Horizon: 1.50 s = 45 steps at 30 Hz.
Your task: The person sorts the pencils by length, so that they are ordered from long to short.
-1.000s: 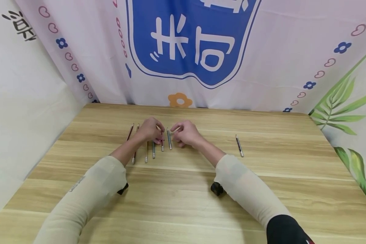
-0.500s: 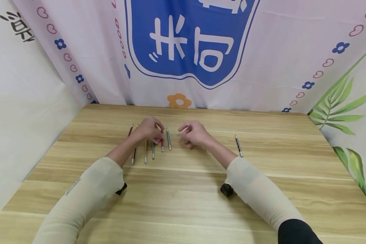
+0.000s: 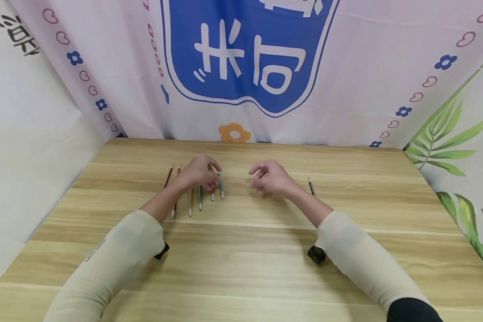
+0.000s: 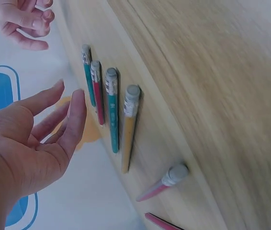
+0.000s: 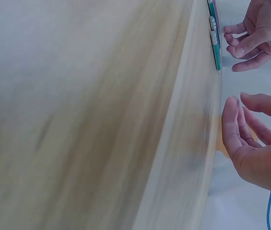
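Note:
My left hand (image 3: 201,171) hovers over a row of pencils, its fingers loosely bent. In the left wrist view nothing lies between its thumb and fingers. Nearest to it are a red pencil (image 4: 97,93) and a teal pencil (image 3: 221,188) at the row's right end. Further left lie another teal pencil (image 4: 112,110), a yellow pencil (image 4: 128,129) and two dark red pencils (image 3: 167,175), partly behind the left hand and forearm. My right hand (image 3: 271,177) is held in the air to the right of the row, loosely curled and holding nothing.
A dark pencil (image 3: 311,187) lies apart on the right, its lower end hidden by the right forearm. The wooden table (image 3: 241,268) ends at a printed curtain (image 3: 354,89) behind. Black wrist devices (image 3: 316,255) show under both sleeves.
My right hand has moved right, away from the row's right-end teal pencil. My left hand has shifted slightly right relative to the pencils, now partly covering that teal pencil.

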Available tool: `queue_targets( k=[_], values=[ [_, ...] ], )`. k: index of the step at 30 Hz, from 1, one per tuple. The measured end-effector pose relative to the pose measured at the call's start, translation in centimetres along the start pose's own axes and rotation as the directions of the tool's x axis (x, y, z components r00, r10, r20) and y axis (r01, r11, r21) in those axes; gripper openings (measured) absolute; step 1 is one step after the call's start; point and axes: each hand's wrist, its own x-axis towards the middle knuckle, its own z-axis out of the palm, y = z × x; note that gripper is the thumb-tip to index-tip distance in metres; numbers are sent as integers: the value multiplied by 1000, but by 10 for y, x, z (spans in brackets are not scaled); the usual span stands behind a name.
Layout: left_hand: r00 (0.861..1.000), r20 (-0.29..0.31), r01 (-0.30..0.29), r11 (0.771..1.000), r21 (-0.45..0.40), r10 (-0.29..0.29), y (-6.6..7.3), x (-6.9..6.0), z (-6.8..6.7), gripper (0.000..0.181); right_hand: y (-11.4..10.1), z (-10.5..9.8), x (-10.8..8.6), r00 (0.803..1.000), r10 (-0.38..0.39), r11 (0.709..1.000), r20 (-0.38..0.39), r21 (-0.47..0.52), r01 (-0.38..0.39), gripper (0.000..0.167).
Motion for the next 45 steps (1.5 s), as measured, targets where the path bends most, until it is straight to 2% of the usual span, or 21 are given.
queue_targets(
  k=[8,15,20,25,35,45],
  values=[
    [999,20,-28,1000,1,28,9,2,7,36,4,-15,-11,1000,14,1000,-20,-27,-15,34],
    [998,12,-55,998,9,55,12,2,11,36,9,-26,-18,999,25,999,-28,-21,-26,36],
    [998,-6,-63,997,48,63,10,3,11,37,12,-34,-24,999,23,999,-45,-23,-24,35],
    [997,-44,-61,991,121,67,7,7,12,34,16,-43,-28,998,25,999,-61,-44,-28,34],
    [995,-49,-75,962,263,91,4,14,16,25,21,-63,-36,995,10,997,-98,-70,-17,34],
    [997,-26,-65,966,249,74,4,20,21,26,27,-85,-46,991,24,996,-131,-86,-35,36]
  ],
)
